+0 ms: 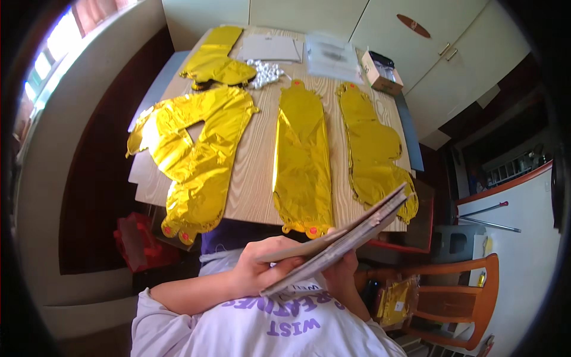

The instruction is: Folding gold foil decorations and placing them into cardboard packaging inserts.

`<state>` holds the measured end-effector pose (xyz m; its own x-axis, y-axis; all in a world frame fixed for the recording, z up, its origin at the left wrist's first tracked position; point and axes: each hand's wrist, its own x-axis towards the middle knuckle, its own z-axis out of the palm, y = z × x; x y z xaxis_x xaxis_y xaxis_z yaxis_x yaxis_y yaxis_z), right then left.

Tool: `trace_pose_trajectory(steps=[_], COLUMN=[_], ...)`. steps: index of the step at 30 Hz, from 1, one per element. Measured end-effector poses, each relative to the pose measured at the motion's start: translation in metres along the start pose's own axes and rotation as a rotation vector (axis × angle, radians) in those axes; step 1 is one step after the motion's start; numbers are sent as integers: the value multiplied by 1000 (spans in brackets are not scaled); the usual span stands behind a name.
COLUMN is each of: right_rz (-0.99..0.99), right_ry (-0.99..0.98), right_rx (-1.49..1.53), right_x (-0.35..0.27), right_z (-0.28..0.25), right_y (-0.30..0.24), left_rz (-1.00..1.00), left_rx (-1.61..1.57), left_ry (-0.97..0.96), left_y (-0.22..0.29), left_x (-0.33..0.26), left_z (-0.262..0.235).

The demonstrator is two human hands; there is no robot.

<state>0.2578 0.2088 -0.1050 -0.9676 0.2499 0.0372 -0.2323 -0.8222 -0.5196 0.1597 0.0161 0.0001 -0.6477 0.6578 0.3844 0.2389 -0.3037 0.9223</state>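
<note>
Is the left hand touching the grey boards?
Touching: the head view shows the left hand gripping the grey boards at their left end.

Table (253, 184): pale wood grain
Far right corner: a small open box (382, 74) with dark contents
Far edge, left of the box: a clear plastic bag (332, 50), lying flat
Beyond the far edge: pale cabinets (470, 74) with an oval brown plaque (413, 25)
Past the near left corner: a red bag (153, 250), lower down
Past the near right corner: a wooden chair (488, 297)
Beyond the left edge: a bright window (62, 37)
</note>
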Motion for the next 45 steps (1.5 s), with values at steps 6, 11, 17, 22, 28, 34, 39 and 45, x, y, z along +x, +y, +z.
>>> trace_pose_trajectory(steps=[6,11,17,22,28,34,39,45], right_rz=[216,281,246,225,167,147,71,10], right_ry=[-118,-166,25,125,2,120,102,255], right_rx=[294,276,193,605,252,291,185,280], right_x=[26,52,79,113,150,162,164,136], right_z=[8,27,33,52,38,2,2,-25], right_y=[-1,-7,-16,-33,-37,-42,-65,-78], left_rz=[285,287,628,789,372,-256,-360,-545], left_rx=[479,610,913,1032,637,329,339,107], left_ry=[-185,-268,-351,-257,-257,-44,261,245], left_y=[55,80,68,56,44,-6,-98,-202], left_x=[63,97,140,185,238,357,449,506], left_z=[-12,-29,-39,-52,-90,-189,-322,-388])
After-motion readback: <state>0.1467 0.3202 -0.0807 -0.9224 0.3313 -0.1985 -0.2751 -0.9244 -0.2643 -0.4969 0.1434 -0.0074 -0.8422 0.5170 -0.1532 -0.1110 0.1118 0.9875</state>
